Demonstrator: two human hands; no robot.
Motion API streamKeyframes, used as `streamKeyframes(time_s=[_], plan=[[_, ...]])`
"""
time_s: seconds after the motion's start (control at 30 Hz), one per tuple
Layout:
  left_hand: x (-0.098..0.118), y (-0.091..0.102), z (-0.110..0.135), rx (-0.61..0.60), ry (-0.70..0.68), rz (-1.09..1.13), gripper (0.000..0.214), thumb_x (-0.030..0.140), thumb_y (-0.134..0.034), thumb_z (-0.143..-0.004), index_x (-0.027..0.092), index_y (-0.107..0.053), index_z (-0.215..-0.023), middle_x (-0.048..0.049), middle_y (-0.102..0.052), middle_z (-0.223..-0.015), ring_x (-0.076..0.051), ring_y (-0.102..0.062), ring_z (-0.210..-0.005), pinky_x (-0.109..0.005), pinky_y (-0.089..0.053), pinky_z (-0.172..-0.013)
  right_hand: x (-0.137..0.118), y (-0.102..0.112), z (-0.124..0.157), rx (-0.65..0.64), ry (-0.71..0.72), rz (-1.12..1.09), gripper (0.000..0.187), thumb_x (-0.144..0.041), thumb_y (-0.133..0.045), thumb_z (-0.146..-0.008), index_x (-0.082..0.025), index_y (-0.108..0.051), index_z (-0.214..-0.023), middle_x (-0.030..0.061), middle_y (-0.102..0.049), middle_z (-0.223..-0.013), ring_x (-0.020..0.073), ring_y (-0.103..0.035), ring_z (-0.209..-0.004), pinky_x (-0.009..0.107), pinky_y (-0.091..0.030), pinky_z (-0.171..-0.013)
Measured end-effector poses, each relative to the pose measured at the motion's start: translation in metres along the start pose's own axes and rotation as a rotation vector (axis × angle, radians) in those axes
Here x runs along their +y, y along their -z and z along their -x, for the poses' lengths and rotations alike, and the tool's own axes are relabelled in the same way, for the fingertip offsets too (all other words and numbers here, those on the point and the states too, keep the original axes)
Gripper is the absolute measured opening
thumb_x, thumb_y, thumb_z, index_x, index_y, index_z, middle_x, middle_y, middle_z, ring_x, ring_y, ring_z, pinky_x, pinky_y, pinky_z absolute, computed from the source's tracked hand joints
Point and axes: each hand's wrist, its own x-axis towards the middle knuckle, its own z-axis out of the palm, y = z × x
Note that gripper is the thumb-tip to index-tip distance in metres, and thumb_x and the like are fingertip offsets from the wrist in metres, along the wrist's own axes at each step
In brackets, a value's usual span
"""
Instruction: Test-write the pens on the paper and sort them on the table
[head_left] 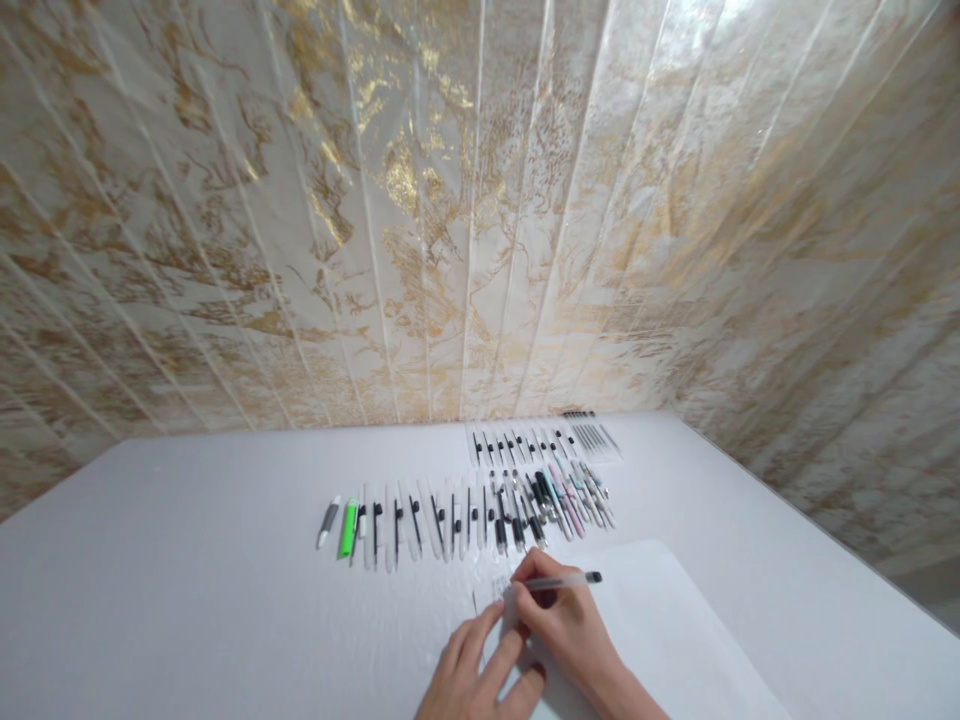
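A translucent pen [559, 580] with a black cap on its rear end is pinched in my right hand [562, 620], its tip down at the paper. Under both hands lies a white sheet of paper [660, 600] with a few small dark marks [500, 586] near its upper left. My left hand [480, 670] rests with spread fingers on the paper's left part, just beside the right hand. Its fingertips are close to the written marks. The pen's very tip is hidden behind my right fingers.
Beyond the paper runs a row of black-and-clear pens [416, 525], with a green highlighter [348, 528] and a grey-white pen [328, 522] at its left end. Pastel pens [574, 500] cluster at right. More pens [517, 447] lie behind. A gold-patterned curtain [420, 250] backs the white table [187, 600].
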Motion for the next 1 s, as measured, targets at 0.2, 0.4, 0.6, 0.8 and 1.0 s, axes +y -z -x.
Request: streamKeyframes(time_s=[0.2,0.4,0.6,0.8,1.0], plan=[[0.0004,-0.0012,0.0007,0.013,0.001,-0.004,0.024,0.042,-0.056,-0.090,0.030,-0.063,-0.109,-0.0009,-0.060,-0.125,-0.026,-0.053,-0.117,-0.035,-0.052,-0.086,-0.0018,0.0004,-0.0008,-0.004,0.001,0.031,0.011,-0.018,-0.054,-0.074,-0.018,-0.052,-0.064,-0.0043,-0.050,-0.052,0.0104,-0.047,-0.050,0.020,-0.035,-0.048],[-0.0008,-0.0021,0.0017,0.003,-0.011,-0.012,0.026,0.043,-0.055,-0.090,0.031,-0.062,-0.112,-0.0003,-0.059,-0.127,-0.027,-0.053,-0.117,-0.035,-0.052,-0.085,0.0020,0.0002,-0.0006,0.019,0.011,0.021,0.012,-0.017,-0.054,-0.074,-0.018,-0.049,-0.063,-0.0048,-0.049,-0.052,0.0106,-0.046,-0.050,0.021,-0.035,-0.048],[-0.0006,-0.0026,0.0014,0.011,0.000,-0.016,0.026,0.044,-0.055,-0.090,0.031,-0.063,-0.110,-0.0011,-0.060,-0.126,-0.027,-0.053,-0.117,-0.035,-0.052,-0.086,-0.0008,0.0003,0.0001,0.009,-0.002,0.001,0.012,-0.018,-0.054,-0.074,-0.018,-0.050,-0.063,-0.0048,-0.048,-0.052,0.0106,-0.045,-0.050,0.021,-0.035,-0.048],[-0.0017,0.0007,-0.0012,-0.006,-0.006,-0.003,0.026,0.043,-0.054,-0.091,0.031,-0.063,-0.112,-0.0010,-0.059,-0.128,-0.026,-0.053,-0.118,-0.034,-0.052,-0.087,-0.0030,0.0013,0.0001,-0.018,0.000,0.028,0.010,-0.017,-0.054,-0.072,-0.018,-0.051,-0.062,-0.0044,-0.050,-0.051,0.0110,-0.047,-0.049,0.021,-0.035,-0.047],[-0.0009,0.0030,-0.0015,0.007,-0.002,-0.006,0.027,0.042,-0.054,-0.091,0.031,-0.062,-0.114,-0.0006,-0.060,-0.126,-0.026,-0.053,-0.117,-0.034,-0.053,-0.085,0.0007,0.0010,0.0000,-0.004,0.005,0.025,0.010,-0.015,-0.053,-0.071,-0.018,-0.052,-0.061,-0.0046,-0.051,-0.050,0.0103,-0.047,-0.048,0.020,-0.034,-0.046]])
